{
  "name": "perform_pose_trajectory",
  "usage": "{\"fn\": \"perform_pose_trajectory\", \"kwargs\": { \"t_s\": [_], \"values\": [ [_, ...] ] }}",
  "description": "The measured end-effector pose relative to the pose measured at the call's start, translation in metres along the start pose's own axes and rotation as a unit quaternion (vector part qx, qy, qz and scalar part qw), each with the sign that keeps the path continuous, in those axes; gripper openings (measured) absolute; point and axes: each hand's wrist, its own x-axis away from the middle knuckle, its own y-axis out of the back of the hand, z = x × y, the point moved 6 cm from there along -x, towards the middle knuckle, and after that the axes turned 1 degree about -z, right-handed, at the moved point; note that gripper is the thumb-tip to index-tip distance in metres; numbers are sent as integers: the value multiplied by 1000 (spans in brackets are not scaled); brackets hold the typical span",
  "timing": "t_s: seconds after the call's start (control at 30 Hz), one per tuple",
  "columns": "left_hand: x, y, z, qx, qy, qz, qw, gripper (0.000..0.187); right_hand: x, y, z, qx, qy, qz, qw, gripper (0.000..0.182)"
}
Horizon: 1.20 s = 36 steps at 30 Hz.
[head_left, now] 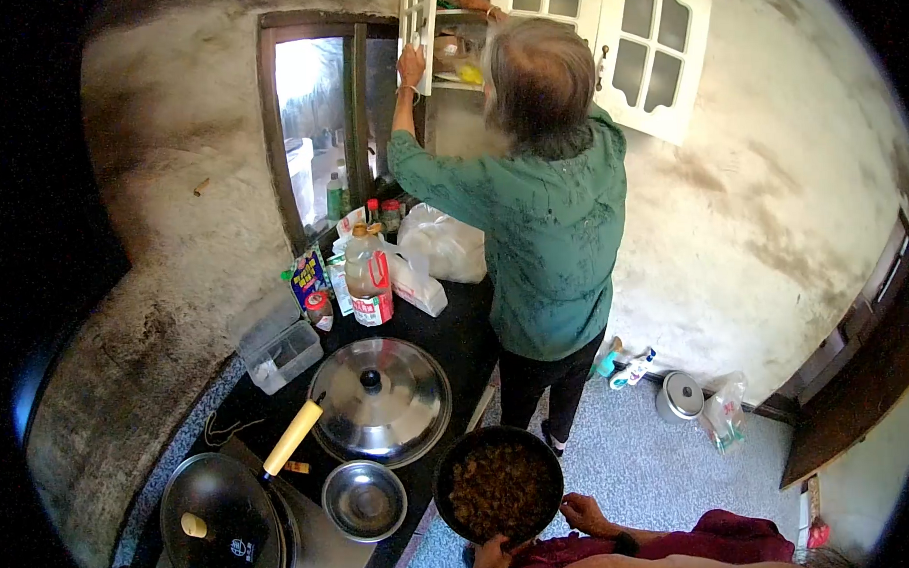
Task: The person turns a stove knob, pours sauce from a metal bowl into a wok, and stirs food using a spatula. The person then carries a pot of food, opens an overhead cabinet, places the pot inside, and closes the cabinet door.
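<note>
A round dark pan (pixel 443 505) holds brown, chopped-looking food (pixel 497 488); it is off the counter's front edge, above the floor. My left hand (pixel 492 560) is closed on the pan's near rim, with the thumb at the edge. Curled fingers of my right hand (pixel 587 514) meet the pan's right side; their exact hold is partly hidden. Left of the pan, a metal bowl (pixel 365 500) and a large steel lid (pixel 399 411) with a black knob sit on the counter.
A person in a green shirt (pixel 553 240) stands ahead, both hands at an open wall cabinet (pixel 456 49). A black-lidded wok (pixel 218 523), plastic container (pixel 282 358) and oil bottle (pixel 368 277) occupy the counter. A lidded pot (pixel 680 398) stands on the floor.
</note>
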Motion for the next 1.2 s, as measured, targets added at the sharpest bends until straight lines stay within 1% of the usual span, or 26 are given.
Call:
{"fn": "perform_pose_trajectory", "kwargs": {
  "t_s": [0.03, 0.07, 0.1, 0.13, 0.2, 0.23, 0.3, 0.33, 0.37, 0.43, 0.53, 0.63, 0.73, 0.87, 0.9, 0.93, 1.03, 1.1, 1.2],
  "values": [
    [-5, 7, 1, -1, 1, 0, 1000, 41, 1, -1, -1, -22, -24, 0, 999, 24],
    [22, -21, 3, -42, -47, 22, 998, 44, 1, -1, -2, -43, -48, -1, 998, 24],
    [36, -39, 2, -84, -94, 43, 991, 47, 2, 0, 0, -43, -48, -2, 998, 24],
    [33, -38, 4, -84, -94, 44, 991, 47, 3, -1, 1, -46, -54, 0, 998, 24],
    [37, -49, -6, -132, -262, 160, 943, 45, 3, -2, 1, -50, -60, 0, 997, 23],
    [37, -47, -7, -165, -294, 154, 929, 45, 2, -2, 2, -43, -43, 2, 998, 22],
    [36, -45, -7, -262, -265, 66, 926, 44, 2, -4, -2, -39, -28, 4, 999, 22],
    [36, -45, -7, -292, -254, 38, 921, 43, 0, -4, -5, -7, -13, 10, 1000, 21],
    [38, -45, -7, -307, -247, 26, 919, 43, 0, -5, -2, 24, 3, 14, 1000, 20],
    [41, -45, -8, -327, -242, 10, 913, 42, 1, -5, 0, 17, -6, 16, 1000, 21],
    [46, -45, -7, -340, -236, -2, 910, 41, 2, -8, -6, 11, -20, 19, 1000, 23],
    [48, -46, -7, -350, -232, -11, 908, 40, 8, -5, 14, 6, -55, 31, 998, 26],
    [51, -46, -5, -357, -227, -15, 906, 39, 7, -7, -4, 34, -42, 21, 998, 23],
    [53, -48, -3, -362, -220, -22, 906, 37, 13, -4, 1, 6, -28, 14, 1000, 24],
    [53, -49, -2, -363, -218, -23, 906, 37, 12, -7, -14, -7, -52, 22, 998, 25],
    [53, -51, -2, -364, -216, -24, 905, 36, 12, -7, -22, -11, -52, 21, 998, 25],
    [53, -54, 1, -367, -211, -27, 905, 35, 13, -5, -29, 2, -23, 4, 1000, 26],
    [54, -55, 3, -366, -208, -28, 907, 34, 17, -1, -17, 49, 43, -23, 998, 25],
    [53, -55, 7, -365, -203, -32, 908, 33, 23, 2, -17, 17, 36, -39, 998, 26]
  ]
}}
